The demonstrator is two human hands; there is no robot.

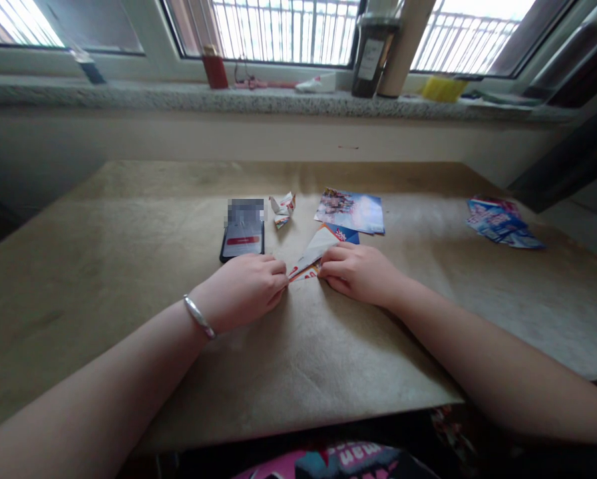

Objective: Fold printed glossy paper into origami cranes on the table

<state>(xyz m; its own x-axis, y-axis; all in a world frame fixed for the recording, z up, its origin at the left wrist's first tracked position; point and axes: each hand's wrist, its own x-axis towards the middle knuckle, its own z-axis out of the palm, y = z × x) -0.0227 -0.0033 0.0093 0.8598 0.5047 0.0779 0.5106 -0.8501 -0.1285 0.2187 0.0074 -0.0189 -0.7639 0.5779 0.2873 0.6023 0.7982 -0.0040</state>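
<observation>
A folded piece of printed paper (314, 251), white with orange and blue parts, lies on the table between my hands. My left hand (252, 287), with a silver bangle on the wrist, pinches its pointed near-left end with curled fingers. Curled over the paper's right side, my right hand (359, 271) grips its edge and hides part of it. Just beyond my left hand lies a phone (243, 233) with a lit screen. A small folded paper figure (283, 209) stands to the right of the phone.
Behind the paper lie glossy printed sheets (363, 211). Several blue and red wrappers or cards (500, 223) sit at the right of the table (103, 279). On the stone windowsill (153, 98) stand a dark jar (373, 56), a red container (214, 70) and a yellow item (442, 88).
</observation>
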